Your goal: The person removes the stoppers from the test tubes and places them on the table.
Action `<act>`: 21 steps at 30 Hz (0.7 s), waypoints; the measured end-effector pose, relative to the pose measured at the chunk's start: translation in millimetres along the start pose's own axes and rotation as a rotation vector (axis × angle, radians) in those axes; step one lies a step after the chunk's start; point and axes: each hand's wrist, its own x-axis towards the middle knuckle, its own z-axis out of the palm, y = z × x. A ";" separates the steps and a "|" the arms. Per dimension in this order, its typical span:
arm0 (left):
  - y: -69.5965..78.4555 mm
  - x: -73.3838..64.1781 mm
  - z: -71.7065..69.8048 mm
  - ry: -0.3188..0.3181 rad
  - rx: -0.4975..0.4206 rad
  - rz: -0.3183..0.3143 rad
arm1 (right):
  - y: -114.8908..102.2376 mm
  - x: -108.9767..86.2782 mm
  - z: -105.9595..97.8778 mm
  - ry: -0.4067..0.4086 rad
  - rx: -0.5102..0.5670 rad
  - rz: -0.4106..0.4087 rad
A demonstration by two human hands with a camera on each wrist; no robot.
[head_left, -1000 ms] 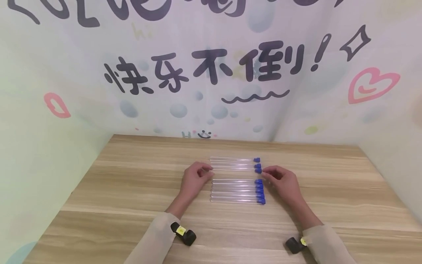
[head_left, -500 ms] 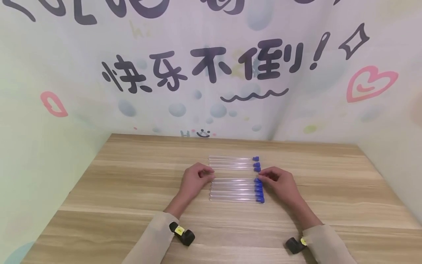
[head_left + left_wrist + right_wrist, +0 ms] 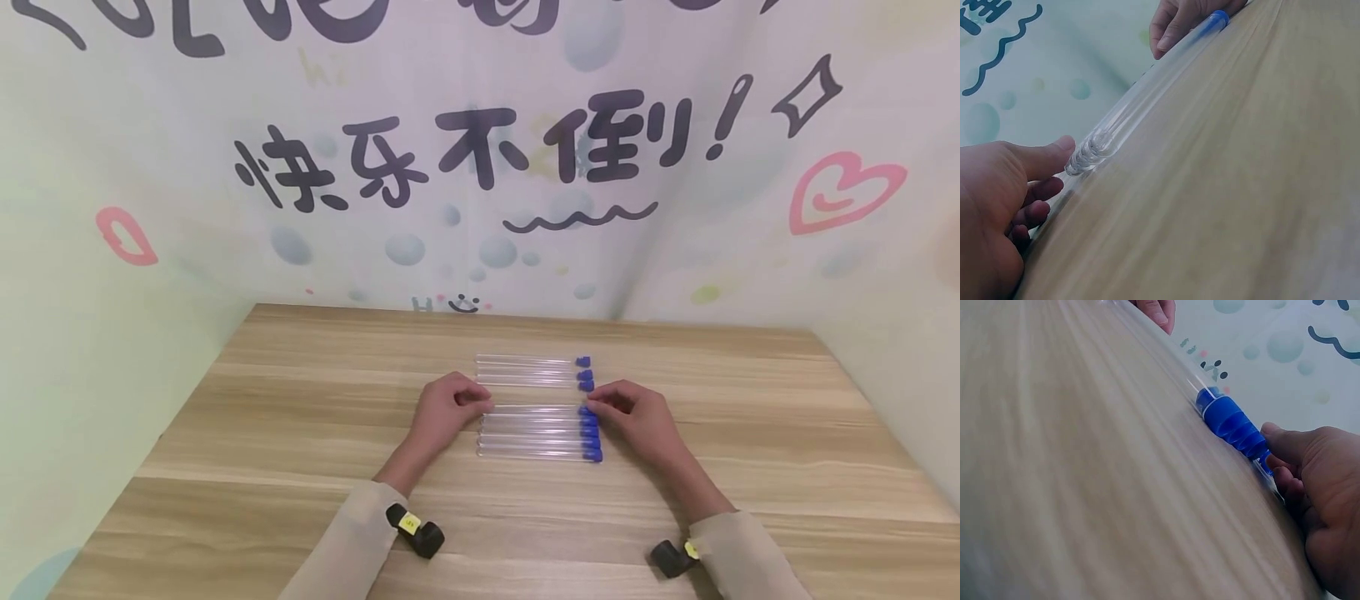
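Capped test tubes lie flat in two parallel groups on the table. In the nearer group (image 3: 532, 433), rounded clear ends point left and blue caps (image 3: 592, 443) point right. My left hand (image 3: 444, 410) has thumb and forefinger at the clear end of the farthest tube in this group, pinching it. At that tube's other end, my right hand (image 3: 637, 417) pinches the blue cap between thumb and fingers. The tubes' rounded ends (image 3: 1090, 153) overlap in the left wrist view, and the row of caps (image 3: 1232, 425) shows in the right wrist view. The fingers partly hide the gripped ends.
A farther group of 3 capped test tubes (image 3: 525, 372) lies just beyond the hands. The wooden table (image 3: 247, 417) meets a printed backdrop (image 3: 360, 267) at its far edge. Black wrist cameras (image 3: 416, 532) sit on both sleeves.
My right hand has shifted from the farther group's nearest cap toward me, to the nearer group's farthest cap. My left fingertips have moved slightly right and nearer. The tubes look much the same.
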 end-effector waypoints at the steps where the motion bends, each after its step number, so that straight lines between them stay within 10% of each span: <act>1: 0.1 0.2 0.1 0.001 0.004 0.003 | -0.2 0.1 -0.2 -0.001 -0.002 -0.001; 21: 1.8 0.5 0.9 -0.005 0.053 0.039 | 0.7 2.9 0.7 -0.002 -0.103 -0.075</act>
